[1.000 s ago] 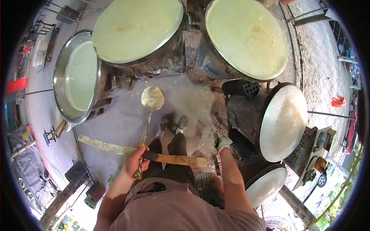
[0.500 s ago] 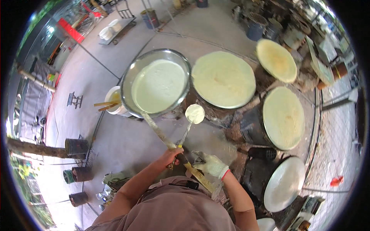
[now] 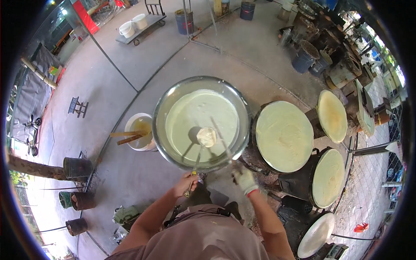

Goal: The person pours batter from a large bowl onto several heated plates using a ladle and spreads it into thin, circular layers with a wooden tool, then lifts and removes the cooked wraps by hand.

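My bare left hand [image 3: 185,184] is closed round the handle of a metal ladle [image 3: 207,137]. Pale batter coats the ladle's round cup, which hangs over the near part of a wide steel bowl [image 3: 161,146]. A large pool of cream-coloured batter [image 3: 197,110] lies in that bowl, with the ladle's shadow on it. To the right, my gloved right hand [image 3: 245,180], smeared by motion, is closed on a long thin stick [image 3: 223,141]. This stick reaches up over the bowl's near right rim and is blurred too.
Right of the bowl stand round batter-covered pans [image 3: 284,136] on dark stoves, one pan [image 3: 328,177] nearer me. A bare pale pan [image 3: 316,235] sits lower right. Left is a white bucket [image 3: 138,147] with wooden sticks. Buckets and a trolley [image 3: 145,28] stand farther off.
The ladle has moved from beside the bowl to over its batter. The stick, earlier across my left hand, now goes with my right hand over the bowl. My view has shifted.
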A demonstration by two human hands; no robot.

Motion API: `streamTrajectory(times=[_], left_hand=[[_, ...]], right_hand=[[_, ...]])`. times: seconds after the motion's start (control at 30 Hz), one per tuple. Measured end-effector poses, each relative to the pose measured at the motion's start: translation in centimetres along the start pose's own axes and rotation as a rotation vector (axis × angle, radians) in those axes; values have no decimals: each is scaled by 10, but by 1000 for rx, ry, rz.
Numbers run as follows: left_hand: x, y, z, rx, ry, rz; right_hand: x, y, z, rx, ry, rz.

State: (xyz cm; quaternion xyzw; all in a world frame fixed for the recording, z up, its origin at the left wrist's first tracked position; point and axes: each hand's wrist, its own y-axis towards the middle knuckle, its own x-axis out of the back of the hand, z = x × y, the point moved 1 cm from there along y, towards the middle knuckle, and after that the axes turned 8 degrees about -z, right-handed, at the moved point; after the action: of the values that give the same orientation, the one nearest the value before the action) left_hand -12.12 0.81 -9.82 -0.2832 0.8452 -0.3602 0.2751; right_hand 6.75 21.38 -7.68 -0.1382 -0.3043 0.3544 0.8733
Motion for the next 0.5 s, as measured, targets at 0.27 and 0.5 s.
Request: streamTrajectory(times=[0.27, 0.5], left_hand=[[89, 106, -21, -190, 1057, -294], [65, 156, -20, -195, 1223, -211]], right_hand=[[-8, 130, -9, 13, -814, -20], [-24, 152, -40, 405, -1351, 610]])
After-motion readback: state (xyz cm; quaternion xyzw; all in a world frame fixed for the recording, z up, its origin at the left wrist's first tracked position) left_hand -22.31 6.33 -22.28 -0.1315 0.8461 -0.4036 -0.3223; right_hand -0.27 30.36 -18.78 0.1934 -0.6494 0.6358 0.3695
